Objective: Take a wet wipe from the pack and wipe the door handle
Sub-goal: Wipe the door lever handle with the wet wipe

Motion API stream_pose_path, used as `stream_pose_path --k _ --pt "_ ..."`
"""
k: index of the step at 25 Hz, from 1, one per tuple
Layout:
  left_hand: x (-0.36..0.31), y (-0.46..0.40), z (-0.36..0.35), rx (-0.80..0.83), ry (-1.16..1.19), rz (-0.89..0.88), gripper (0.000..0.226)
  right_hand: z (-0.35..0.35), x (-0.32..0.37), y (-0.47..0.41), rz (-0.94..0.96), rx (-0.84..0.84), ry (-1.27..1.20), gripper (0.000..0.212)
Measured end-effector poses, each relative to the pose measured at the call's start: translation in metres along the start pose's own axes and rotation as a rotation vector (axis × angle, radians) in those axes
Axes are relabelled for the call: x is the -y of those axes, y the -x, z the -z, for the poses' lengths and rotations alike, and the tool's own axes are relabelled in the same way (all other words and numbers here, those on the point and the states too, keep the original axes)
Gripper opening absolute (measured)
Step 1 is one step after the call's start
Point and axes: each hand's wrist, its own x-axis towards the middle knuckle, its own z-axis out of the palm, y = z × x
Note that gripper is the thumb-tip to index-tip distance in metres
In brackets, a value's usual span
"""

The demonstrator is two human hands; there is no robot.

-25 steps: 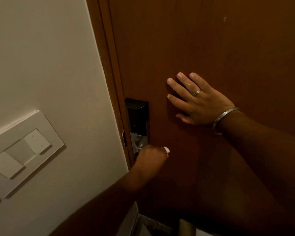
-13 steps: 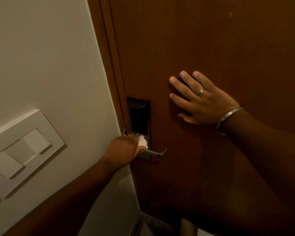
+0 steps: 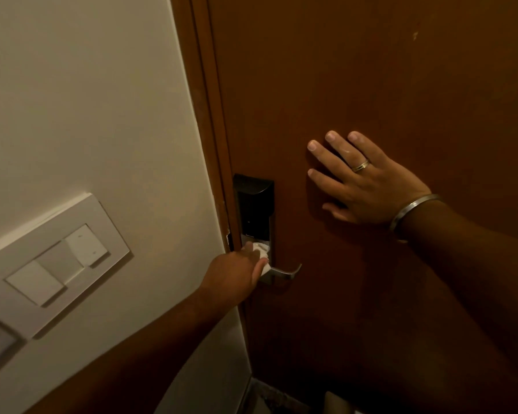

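Note:
A silver lever door handle [image 3: 284, 271] sticks out to the right from a black electronic lock plate [image 3: 254, 207] at the left edge of a brown wooden door [image 3: 371, 70]. My left hand [image 3: 234, 274] is closed around a crumpled white wet wipe [image 3: 262, 253] and presses it against the base of the handle, where lever meets plate. My right hand [image 3: 362, 177], with a ring and a metal bangle, lies flat on the door with fingers spread, to the upper right of the lock. The wipe pack is out of sight.
A cream wall [image 3: 87, 100] fills the left side, with a white switch panel [image 3: 54, 264] at lower left. The brown door frame [image 3: 204, 100] runs between wall and door. A strip of floor shows at the bottom edge.
My left hand slid from the free end of the lever back to its base, uncovering the lever. It then edged slightly up along the plate with the wipe. My right hand stayed on the door.

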Motion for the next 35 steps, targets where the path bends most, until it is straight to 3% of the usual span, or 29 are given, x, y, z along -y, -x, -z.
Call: stream_pose_path --k 5,10,19,23,26,31,35 --pt "-0.001 -0.011 0.005 0.045 -0.075 0.027 0.027 0.002 0.000 0.000 0.004 0.003 0.010 0.067" --pt "0.020 0.003 0.008 0.009 0.080 -0.136 0.036 0.002 -0.002 0.000 0.007 -0.002 0.030 0.067" --pt "0.035 0.001 -0.004 0.004 0.087 -0.301 0.046 0.003 -0.001 0.001 0.010 0.015 0.038 0.068" --pt "0.043 0.000 -0.008 0.034 -0.005 -0.468 0.056 0.004 -0.002 -0.001 0.010 0.007 0.031 0.067" --pt "0.051 -0.008 -0.002 0.007 0.094 -0.372 0.048 0.004 -0.001 0.000 0.009 0.009 0.026 0.067" --pt "0.034 -0.005 -0.011 0.070 -0.006 -0.558 0.054 0.002 -0.001 0.000 0.003 0.009 0.024 0.067" --pt "0.039 -0.013 -0.005 0.062 0.054 -0.495 0.053 0.001 -0.001 0.000 0.000 0.009 0.017 0.067"
